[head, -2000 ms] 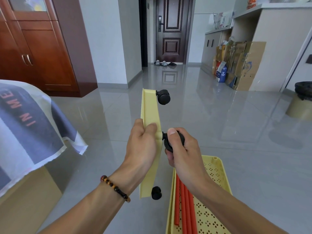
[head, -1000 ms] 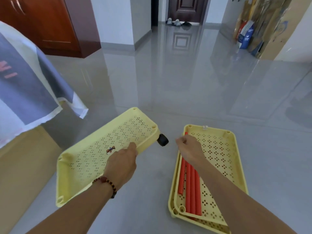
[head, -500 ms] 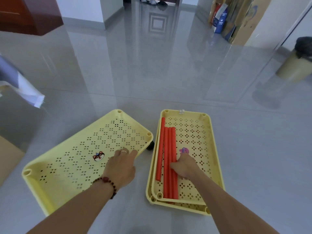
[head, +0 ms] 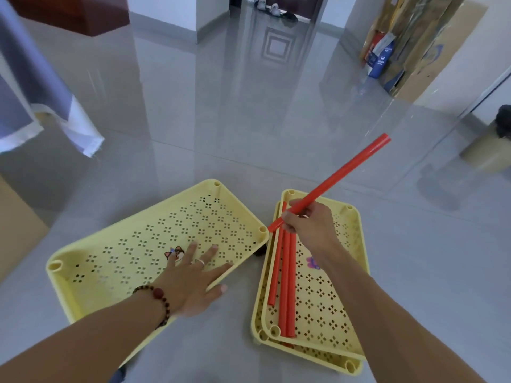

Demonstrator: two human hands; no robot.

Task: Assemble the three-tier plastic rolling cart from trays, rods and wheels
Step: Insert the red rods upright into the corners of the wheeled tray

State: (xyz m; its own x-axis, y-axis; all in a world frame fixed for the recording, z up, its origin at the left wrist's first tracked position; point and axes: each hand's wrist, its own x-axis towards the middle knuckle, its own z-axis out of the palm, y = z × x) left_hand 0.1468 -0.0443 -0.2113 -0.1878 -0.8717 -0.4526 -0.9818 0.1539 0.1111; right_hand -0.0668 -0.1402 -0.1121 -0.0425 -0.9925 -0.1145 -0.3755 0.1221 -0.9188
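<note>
A yellow perforated tray (head: 124, 244) stands on its wheels on the floor at the left; one black wheel (head: 259, 252) peeks out under its right corner. My left hand (head: 193, 280) lies flat on this tray's near edge with fingers spread. At the right, two more yellow trays (head: 326, 313) lie stacked, with three red rods (head: 284, 286) in the upper one. My right hand (head: 309, 225) grips another red rod (head: 345, 172) near its lower end. That rod slants up to the right, its lower tip close to the left tray's right corner socket (head: 262, 229).
The floor is glossy grey tile. A cloth-covered piece of furniture (head: 33, 106) stands at the left. Cardboard boxes and bags (head: 401, 51) lean at the back right, a bin (head: 492, 150) stands at the far right, and shoes (head: 271, 8) lie by the far door.
The wheeled tray was turned over and set on the floor at the left. My right hand reached into the stacked trays and lifted one red rod out. My left hand flattened on the tray.
</note>
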